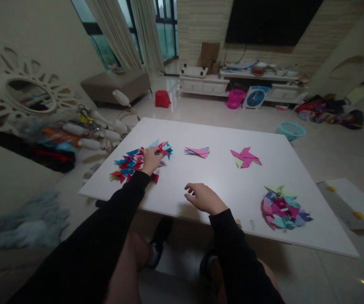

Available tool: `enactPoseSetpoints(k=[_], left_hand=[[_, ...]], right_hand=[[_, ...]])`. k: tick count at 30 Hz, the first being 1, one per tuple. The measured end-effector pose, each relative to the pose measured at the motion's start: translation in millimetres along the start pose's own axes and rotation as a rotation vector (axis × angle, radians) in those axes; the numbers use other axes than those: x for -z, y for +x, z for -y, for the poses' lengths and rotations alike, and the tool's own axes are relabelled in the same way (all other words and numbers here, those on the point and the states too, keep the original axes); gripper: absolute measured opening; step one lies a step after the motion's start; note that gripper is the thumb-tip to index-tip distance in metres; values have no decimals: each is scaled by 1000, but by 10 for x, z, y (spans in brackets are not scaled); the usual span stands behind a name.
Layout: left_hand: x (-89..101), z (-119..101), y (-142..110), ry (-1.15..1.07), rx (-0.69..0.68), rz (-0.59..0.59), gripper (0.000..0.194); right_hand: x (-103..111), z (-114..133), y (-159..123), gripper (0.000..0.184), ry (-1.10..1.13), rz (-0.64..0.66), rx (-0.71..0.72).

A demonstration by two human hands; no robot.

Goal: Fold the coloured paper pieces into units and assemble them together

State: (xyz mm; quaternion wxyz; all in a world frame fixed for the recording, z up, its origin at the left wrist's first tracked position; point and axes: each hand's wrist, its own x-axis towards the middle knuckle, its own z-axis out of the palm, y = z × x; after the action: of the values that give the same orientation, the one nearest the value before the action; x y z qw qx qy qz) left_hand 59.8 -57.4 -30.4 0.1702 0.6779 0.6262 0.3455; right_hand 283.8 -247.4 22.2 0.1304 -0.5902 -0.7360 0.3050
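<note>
The pile of red, blue and pink folded papers (126, 162) lies on the left part of the white tabletop (172, 185), and I have the left hand (151, 160) down at the pile's right side, fingers bent among the pieces. From this view I cannot tell whether they have closed on one. My right hand (203, 198) is empty, fingers parted and loosely curled, over the near part of the tabletop, apart from the pile. Beyond it I see a small stack of pink and purple papers (197, 152), then a pink paper pinwheel (247, 158) farther right. Nearer the right corner sits a second pile of folded papers (285, 209), pastel and magenta. Past the tabletop I make out a light blue basket (291, 130), a red stool (162, 99), a pink bin (235, 99) and a blue-and-white fan (256, 97), with a dark television (270, 21) on the wall
</note>
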Motion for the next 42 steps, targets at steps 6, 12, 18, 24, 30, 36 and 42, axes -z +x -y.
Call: enactPoseSetpoints(k=[6, 12, 18, 24, 30, 36, 42], left_hand=[[141, -555, -609, -367, 44, 46, 25], [35, -745, -1002, -653, 46, 380, 21], [1, -683, -849, -711, -9, 514, 30], [7, -702, -703, -610, -91, 564, 25], [-1, -778, -642, -675, -96, 611, 11], [23, -858, -693, -667, -154, 585, 9], [-16, -887, -745, -700, -156, 628, 11]], right_hand=[[207, -110, -1, 24, 244, -566, -100], [229, -35, -51, 49, 426, -917, -11], [210, -3, -19, 28, 154, -548, 233], [192, -271, 279, 28, 329, -635, -40], [120, -300, 410, 24, 568, -529, -58], [100, -311, 356, 22, 686, -522, -65], [71, -354, 271, 25, 714, -568, -42]])
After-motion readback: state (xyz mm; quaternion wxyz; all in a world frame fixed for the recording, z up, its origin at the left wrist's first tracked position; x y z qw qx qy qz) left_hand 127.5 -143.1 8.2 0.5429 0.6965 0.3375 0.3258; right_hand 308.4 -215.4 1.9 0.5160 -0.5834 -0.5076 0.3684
